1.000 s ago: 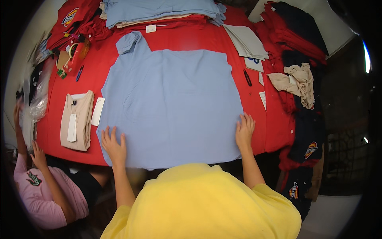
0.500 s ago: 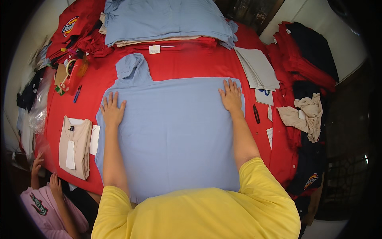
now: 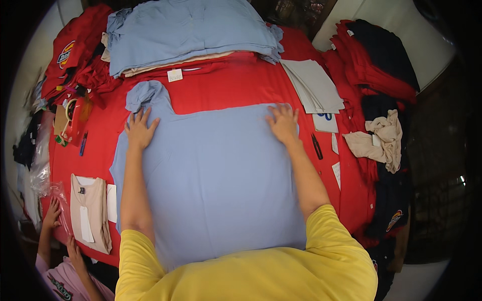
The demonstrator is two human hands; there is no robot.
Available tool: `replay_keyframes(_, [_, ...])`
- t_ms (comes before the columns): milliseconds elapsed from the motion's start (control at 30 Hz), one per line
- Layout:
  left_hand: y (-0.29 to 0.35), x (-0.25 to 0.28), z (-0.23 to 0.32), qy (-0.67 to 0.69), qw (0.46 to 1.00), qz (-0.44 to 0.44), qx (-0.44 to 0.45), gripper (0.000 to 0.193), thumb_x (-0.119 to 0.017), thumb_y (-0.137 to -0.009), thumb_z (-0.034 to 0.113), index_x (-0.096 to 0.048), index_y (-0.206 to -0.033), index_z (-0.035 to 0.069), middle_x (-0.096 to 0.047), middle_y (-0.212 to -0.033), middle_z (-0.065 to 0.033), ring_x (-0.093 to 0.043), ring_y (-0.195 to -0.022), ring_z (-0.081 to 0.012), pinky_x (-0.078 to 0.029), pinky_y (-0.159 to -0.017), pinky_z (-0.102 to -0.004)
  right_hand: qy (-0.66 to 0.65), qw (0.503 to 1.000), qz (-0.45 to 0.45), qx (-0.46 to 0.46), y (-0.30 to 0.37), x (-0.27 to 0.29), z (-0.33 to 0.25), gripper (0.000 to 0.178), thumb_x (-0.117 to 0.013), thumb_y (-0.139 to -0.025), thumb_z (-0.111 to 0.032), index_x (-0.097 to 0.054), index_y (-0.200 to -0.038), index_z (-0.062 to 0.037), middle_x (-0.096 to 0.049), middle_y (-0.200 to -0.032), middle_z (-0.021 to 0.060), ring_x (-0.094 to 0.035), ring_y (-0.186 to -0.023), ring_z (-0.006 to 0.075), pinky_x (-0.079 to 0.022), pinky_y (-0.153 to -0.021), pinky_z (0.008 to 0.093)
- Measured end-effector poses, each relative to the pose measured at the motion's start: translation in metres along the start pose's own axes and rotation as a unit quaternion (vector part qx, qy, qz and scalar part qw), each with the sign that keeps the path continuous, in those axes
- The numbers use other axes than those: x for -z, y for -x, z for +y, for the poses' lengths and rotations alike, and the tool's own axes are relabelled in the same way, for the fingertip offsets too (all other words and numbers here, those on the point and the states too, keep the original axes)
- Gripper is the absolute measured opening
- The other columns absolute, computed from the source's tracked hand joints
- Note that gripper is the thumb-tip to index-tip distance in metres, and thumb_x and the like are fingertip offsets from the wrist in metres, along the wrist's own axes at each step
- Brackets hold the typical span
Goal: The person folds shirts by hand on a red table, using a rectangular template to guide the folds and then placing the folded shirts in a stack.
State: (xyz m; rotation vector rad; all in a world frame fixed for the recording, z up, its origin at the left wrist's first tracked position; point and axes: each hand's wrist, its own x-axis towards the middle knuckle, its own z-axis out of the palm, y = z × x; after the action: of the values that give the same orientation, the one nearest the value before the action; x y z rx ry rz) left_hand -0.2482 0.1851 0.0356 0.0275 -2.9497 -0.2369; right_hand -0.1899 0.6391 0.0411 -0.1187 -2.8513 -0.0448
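Observation:
A light blue garment (image 3: 216, 165) lies spread flat in front of me, its near part hidden by my yellow shirt. One part of it, perhaps a sleeve, lies bunched (image 3: 145, 94) at the far left corner. My left hand (image 3: 142, 130) presses flat on the cloth just below that bunched part, fingers spread. At the far right corner my right hand (image 3: 283, 125) also rests flat with fingers apart. Neither hand grips anything. To the left is a folded beige top (image 3: 90, 213) with a white tag, beside a white card (image 3: 111, 203).
Red cloth (image 3: 221, 90) covers the table. Behind is a blue garment stack (image 3: 191, 37); at right, white sheets (image 3: 311, 88), black thread snips (image 3: 317, 145), red and navy piles (image 3: 384, 55). A blue pen (image 3: 83, 144) lies left. A co-worker's hands (image 3: 52, 214) are at the left edge.
My view has shifted a little. My left hand has slid away from me, closer to the bunched part; the right stays near its corner. The co-worker's hands have moved onto the table edge.

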Motion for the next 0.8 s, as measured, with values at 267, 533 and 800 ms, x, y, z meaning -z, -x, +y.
replay_keyframes(267, [-0.027, -0.013, 0.013, -0.009, 0.995, 0.049, -0.088, 0.05, -0.054, -0.091, 0.044, -0.049, -0.138, 0.029, -0.042, -0.147, -0.0078, -0.031, -0.136, -0.0408, -0.023, -0.111, -0.0567, -0.004, 0.972, 0.049, -0.232, -0.076, -0.01, 0.192, 0.047, -0.045, -0.097, -0.027, -0.043, -0.139, -0.0083, -0.033, -0.15, 0.0187, -0.031, -0.138, 0.0382, -0.029, -0.108, 0.0574])
replay_keyframes(533, [0.037, 0.008, 0.031, 0.017, 0.98, 0.192, -0.051, 0.052, -0.066, -0.085, 0.029, -0.053, -0.133, 0.015, -0.05, -0.136, -0.0148, -0.041, -0.127, -0.0393, -0.03, -0.107, -0.0533, 0.098, 0.991, -0.003, -0.091, -0.072, -0.01, 0.163, 0.024, -0.051, -0.092, -0.019, -0.062, -0.106, -0.0027, -0.067, -0.098, 0.0179, -0.064, -0.092, 0.0399, -0.052, -0.081, 0.0466])
replay_keyframes(800, [0.25, 0.029, -0.017, 0.054, 0.98, 0.159, 0.104, 0.041, -0.065, -0.086, 0.027, -0.061, -0.123, 0.01, -0.05, -0.133, -0.0153, -0.043, -0.125, -0.035, -0.029, -0.107, -0.0525, 0.074, 0.994, 0.078, -0.024, -0.064, 0.089, 0.112, 0.02, -0.047, -0.087, -0.002, -0.06, -0.101, -0.0028, -0.069, -0.092, 0.0194, -0.067, -0.087, 0.0392, -0.052, -0.076, 0.0475])
